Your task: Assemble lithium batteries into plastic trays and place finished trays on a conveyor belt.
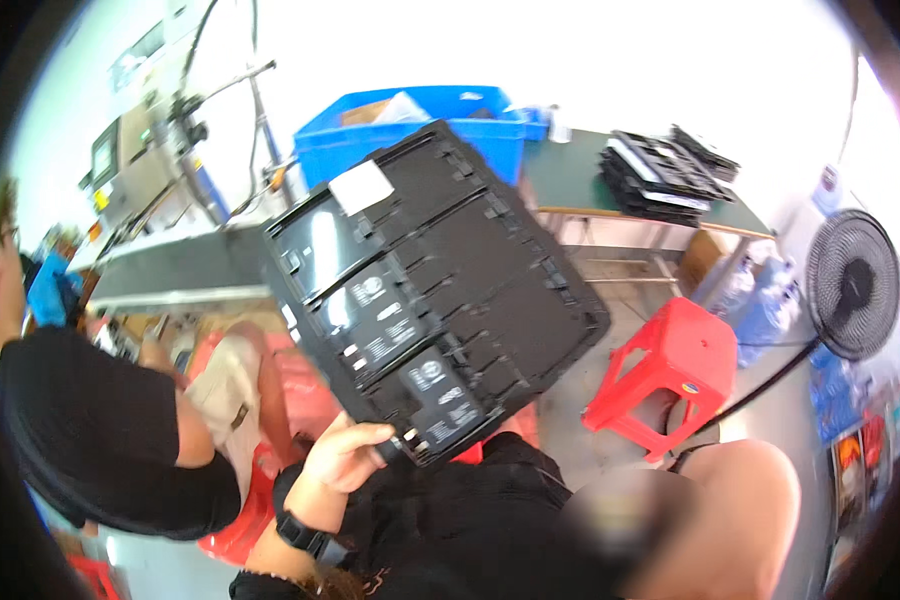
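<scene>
My left hand (pixel 342 455) grips a large flat black plastic tray (pixel 515 270) by its near left corner, thumb laid over the rim. The tray is held up and tilted in front of me. Along its left column sit flat black rectangular pieces with white print, like battery packs (pixel 440 400); the far one has a glossy face. A white square label (pixel 361 187) lies on the far left part. The compartments on the right show bare black plastic. A dark band (pixel 310 537) circles my left wrist. My right hand is not visible.
A blue bin (pixel 320 155) and a stack of black trays (pixel 660 175) stand on a green table (pixel 565 170). A red stool (pixel 705 345) and a black fan (pixel 855 285) are at right. A co-worker in black (pixel 100 430) sits at left, beside a bench (pixel 180 270).
</scene>
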The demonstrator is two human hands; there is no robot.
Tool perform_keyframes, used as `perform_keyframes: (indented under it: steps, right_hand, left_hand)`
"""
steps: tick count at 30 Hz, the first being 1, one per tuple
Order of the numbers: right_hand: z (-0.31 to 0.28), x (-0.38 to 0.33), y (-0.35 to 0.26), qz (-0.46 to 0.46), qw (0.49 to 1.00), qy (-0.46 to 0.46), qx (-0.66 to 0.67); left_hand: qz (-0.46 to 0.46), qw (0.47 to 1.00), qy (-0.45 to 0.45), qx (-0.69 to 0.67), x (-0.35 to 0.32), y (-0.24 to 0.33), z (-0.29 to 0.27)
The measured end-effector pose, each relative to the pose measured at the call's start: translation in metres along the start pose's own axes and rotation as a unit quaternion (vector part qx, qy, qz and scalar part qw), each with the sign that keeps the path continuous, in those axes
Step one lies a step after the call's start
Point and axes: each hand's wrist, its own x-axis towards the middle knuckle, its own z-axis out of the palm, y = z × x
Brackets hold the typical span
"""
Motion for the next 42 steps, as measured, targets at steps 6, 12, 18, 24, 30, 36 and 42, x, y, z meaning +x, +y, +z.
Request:
perform_keyframes:
  steps: [6,12,18,24,30,36,42]
  right_hand:
    - [0.013,-0.039,0.03,0.079,0.984,0.154,-0.044]
    - [0.064,-0.097,0.038,0.388,0.508,0.741,-0.205]
    - [0.096,-0.118,0.075,0.291,0.431,0.837,0.17]
    - [0.108,-0.129,0.064,0.118,0.423,0.874,0.209]
    - [0.083,-0.154,0.043,0.106,0.402,0.902,0.119]
    - [0.041,-0.207,0.025,0.027,0.315,0.949,0.006]
    - [-0.021,-0.328,0.016,0.01,0.242,0.968,-0.071]
  left_hand:
    - [0.132,0.987,0.086,-0.011,-0.018,-0.003,-0.006]
    - [0.075,0.996,0.027,-0.035,0.017,0.002,0.006]
    - [0.038,0.998,0.033,-0.036,0.026,0.004,0.021]
    - [0.009,0.996,-0.071,-0.052,0.041,0.005,0.006]
    - [-0.047,0.98,-0.182,-0.058,0.061,-0.01,-0.005]
    - [-0.138,0.978,0.143,0.07,0.056,-0.071,-0.092]
    - [0.031,0.597,0.025,0.801,0.031,-0.132,-0.187]
